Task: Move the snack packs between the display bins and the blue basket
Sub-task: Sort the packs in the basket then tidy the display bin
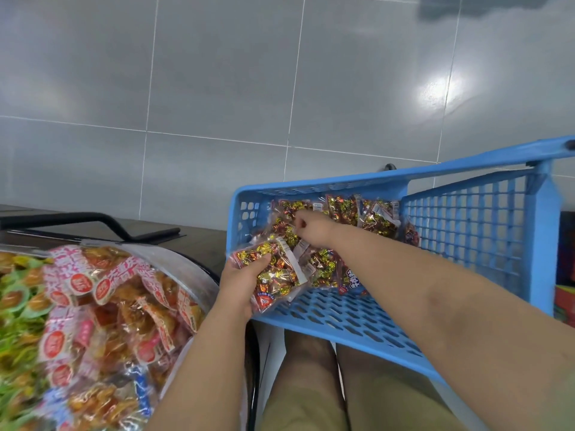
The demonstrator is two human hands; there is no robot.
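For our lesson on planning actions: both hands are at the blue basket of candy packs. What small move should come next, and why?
Probably lift the right hand, whose fingers seem to pinch a second pack inside the blue basket, toward the left hand, which grips a first pack at the near rim.

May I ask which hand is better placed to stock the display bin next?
Left: the left hand holds a candy pack nearest the display bin; the right hand reaches into the blue basket.
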